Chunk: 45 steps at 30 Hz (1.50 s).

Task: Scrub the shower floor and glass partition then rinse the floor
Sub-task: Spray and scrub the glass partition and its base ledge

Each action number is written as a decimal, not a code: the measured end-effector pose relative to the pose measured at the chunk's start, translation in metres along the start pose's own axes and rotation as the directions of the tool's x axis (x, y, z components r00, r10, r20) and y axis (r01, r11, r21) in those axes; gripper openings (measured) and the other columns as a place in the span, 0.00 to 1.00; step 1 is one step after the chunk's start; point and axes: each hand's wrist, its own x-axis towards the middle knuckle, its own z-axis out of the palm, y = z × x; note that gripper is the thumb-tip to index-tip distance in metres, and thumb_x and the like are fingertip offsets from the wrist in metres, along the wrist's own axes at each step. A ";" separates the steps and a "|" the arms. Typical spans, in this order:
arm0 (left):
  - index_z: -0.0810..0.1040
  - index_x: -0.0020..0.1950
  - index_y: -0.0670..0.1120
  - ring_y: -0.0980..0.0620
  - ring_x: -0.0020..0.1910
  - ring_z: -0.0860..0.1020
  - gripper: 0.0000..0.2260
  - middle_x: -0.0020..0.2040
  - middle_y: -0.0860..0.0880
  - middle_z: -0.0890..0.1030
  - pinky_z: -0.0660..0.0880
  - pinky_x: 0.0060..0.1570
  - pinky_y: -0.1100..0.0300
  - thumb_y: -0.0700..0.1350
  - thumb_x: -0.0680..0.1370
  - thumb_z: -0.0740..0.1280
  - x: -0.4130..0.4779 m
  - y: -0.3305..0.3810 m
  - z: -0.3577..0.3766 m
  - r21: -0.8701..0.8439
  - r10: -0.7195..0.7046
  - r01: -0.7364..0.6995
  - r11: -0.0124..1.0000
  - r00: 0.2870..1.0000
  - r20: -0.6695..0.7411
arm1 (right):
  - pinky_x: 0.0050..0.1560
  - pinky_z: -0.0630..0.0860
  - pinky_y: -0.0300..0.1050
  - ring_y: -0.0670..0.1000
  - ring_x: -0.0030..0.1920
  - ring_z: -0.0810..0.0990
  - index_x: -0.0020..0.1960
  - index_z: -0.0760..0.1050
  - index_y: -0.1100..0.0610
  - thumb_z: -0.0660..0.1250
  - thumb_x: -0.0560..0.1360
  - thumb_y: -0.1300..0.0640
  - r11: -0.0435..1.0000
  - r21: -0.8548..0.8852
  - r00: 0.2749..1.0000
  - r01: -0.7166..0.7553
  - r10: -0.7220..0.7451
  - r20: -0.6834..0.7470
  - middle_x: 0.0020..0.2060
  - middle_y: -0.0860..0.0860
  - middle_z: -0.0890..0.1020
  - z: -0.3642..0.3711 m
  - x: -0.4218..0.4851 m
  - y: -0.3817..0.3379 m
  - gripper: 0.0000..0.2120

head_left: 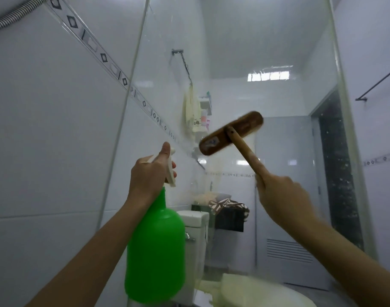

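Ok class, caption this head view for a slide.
Left hand holds green spray bottle; right hand presses wooden brush against glass partition.

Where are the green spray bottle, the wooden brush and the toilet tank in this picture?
green spray bottle point(155, 251): head view, on the middle of its green body.
wooden brush point(231, 132): head view, on the back of its wooden head.
toilet tank point(197, 227): head view, on its white front below the lid.
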 end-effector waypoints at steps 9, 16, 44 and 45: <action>0.83 0.46 0.52 0.51 0.47 0.84 0.18 0.44 0.53 0.86 0.69 0.33 0.61 0.61 0.80 0.59 0.018 -0.016 -0.024 -0.098 0.006 -0.016 0.995 0.995 -0.104 | 0.29 0.77 0.44 0.49 0.26 0.74 0.76 0.56 0.47 0.51 0.83 0.51 0.995 -0.096 1.000 0.031 -0.031 0.001 0.30 0.52 0.74 -0.024 0.061 -0.028 0.21; 0.83 0.48 0.51 0.54 0.45 0.83 0.19 0.43 0.53 0.86 0.69 0.32 0.60 0.61 0.80 0.58 0.026 -0.020 -0.037 -0.070 -0.001 -0.005 0.998 0.996 -0.087 | 0.29 0.72 0.46 0.51 0.29 0.72 0.76 0.49 0.39 0.51 0.83 0.55 0.979 -0.164 0.991 0.124 -0.130 -0.028 0.36 0.55 0.75 -0.027 0.121 -0.069 0.25; 0.84 0.47 0.47 0.54 0.20 0.73 0.21 0.42 0.50 0.86 0.70 0.23 0.63 0.61 0.80 0.59 -0.002 -0.014 -0.084 0.033 0.054 -0.052 0.998 0.997 -0.053 | 0.29 0.79 0.47 0.51 0.24 0.76 0.73 0.63 0.49 0.53 0.83 0.51 0.998 0.063 0.999 0.028 -0.027 -0.024 0.29 0.53 0.76 0.039 0.008 -0.072 0.19; 0.84 0.48 0.47 0.54 0.20 0.73 0.21 0.42 0.50 0.86 0.70 0.23 0.63 0.60 0.81 0.59 -0.006 -0.015 -0.080 0.035 0.048 -0.047 0.998 0.998 -0.043 | 0.29 0.79 0.46 0.51 0.24 0.75 0.75 0.59 0.47 0.53 0.83 0.51 0.997 0.066 0.999 0.029 -0.027 -0.038 0.29 0.54 0.76 0.042 0.012 -0.066 0.21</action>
